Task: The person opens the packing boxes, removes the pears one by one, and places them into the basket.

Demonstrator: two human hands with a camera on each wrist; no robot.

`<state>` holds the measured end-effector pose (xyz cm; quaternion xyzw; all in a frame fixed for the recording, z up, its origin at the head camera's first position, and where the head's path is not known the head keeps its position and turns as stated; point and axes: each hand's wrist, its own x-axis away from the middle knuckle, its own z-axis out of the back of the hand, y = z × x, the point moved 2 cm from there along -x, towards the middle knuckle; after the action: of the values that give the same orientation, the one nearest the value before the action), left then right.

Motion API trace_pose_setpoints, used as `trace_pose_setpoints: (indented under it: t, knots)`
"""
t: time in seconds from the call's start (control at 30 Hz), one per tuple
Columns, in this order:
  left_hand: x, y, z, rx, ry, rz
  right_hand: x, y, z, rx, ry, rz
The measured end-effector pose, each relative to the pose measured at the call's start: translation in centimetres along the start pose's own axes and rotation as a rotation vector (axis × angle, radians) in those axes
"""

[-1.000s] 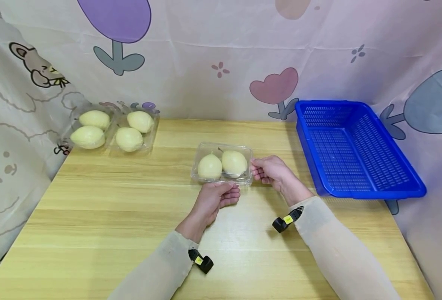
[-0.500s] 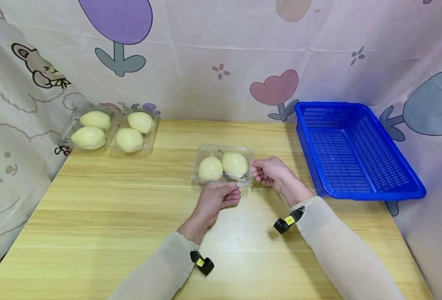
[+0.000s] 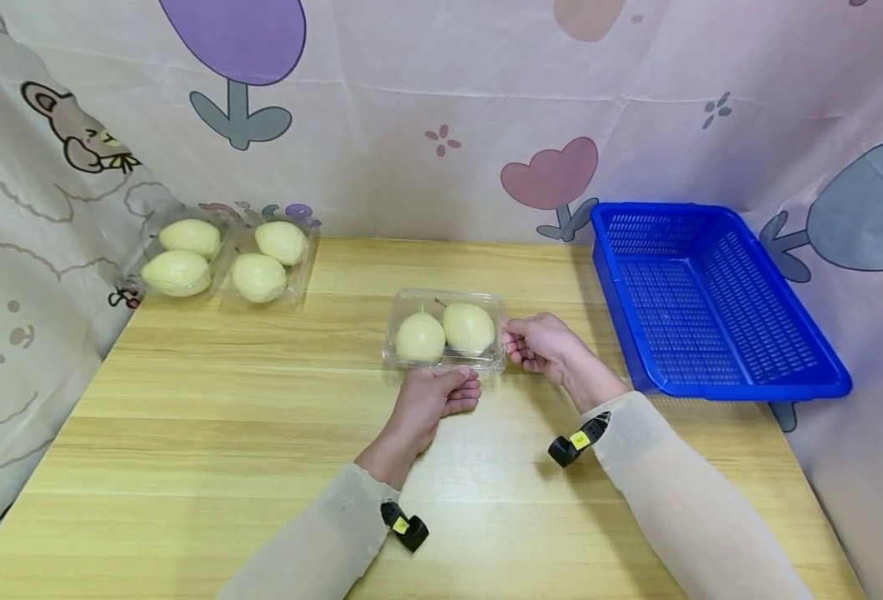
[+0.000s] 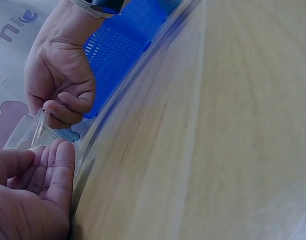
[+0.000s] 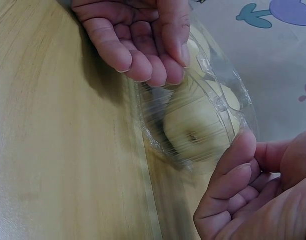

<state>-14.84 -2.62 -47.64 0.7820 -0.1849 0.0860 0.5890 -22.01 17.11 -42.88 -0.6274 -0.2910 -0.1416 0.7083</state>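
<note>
A clear plastic clamshell box (image 3: pixel 452 293) stands mid-table in the head view with two pale yellow pears (image 3: pixel 421 337) inside. My left hand (image 3: pixel 434 402) pinches its front rim between thumb and fingers. At the right end, my right hand (image 3: pixel 550 346) pinches the rim near the front corner. Seen from the right wrist, both hands grip the thin plastic lip, and one pear (image 5: pixel 195 127) shows through the ribbed wall. In the left wrist view the box (image 4: pixel 23 132) is mostly hidden behind the fingers. Whether the lid is fully latched cannot be made out.
Two more clear boxes (image 3: pixel 302 283) with pears (image 3: pixel 259 277) sit side by side at the table's far left. A blue perforated plastic basket (image 3: pixel 629 325) stands at the right. Behind the wooden table (image 3: pixel 187 433) hangs a patterned cloth (image 3: pixel 381 167).
</note>
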Motion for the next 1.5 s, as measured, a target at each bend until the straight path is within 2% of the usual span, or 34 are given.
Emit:
trace_pose_setpoints:
  t: [0.73,1.1,1.5]
  knots:
    - [-0.03,-0.23,-0.22,0.01,0.062,0.015,-0.48,0.0,-0.33,0.017,-0.034,-0.011]
    - [-0.08,-0.11,-0.21,0.005,0.048,0.006,-0.15,0.1,-0.15,-0.022,-0.01,0.015]
    - [0.02,-0.06,-0.33,0.007,0.053,-0.006,-0.37,-0.06,-0.67,0.046,0.005,0.043]
